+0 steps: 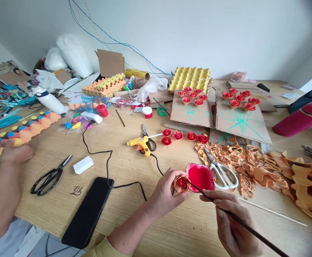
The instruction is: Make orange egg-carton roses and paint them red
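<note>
Between the fingers and thumb of my left hand (168,191) is an orange egg-carton flower (182,184), its centre partly painted red. My right hand (234,217) grips a thin dark paintbrush (248,227), and the brush tip meets the flower's right edge. Just behind the flower lies a shallow dish of red paint (198,175), close to both hands. Several finished-looking red flowers (177,135) stand in short rows further back. A yellow glue gun (142,144) rests across dark-handled scissors (152,144) left of them.
White-handled scissors (222,173) lie beside orange carton scraps (247,162) on the right. Cardboard sheets (238,125) bear more red flowers. A black phone (87,214), a cable and black scissors (48,178) lie left. Another person's hand (15,153) holds a painted carton strip (29,130).
</note>
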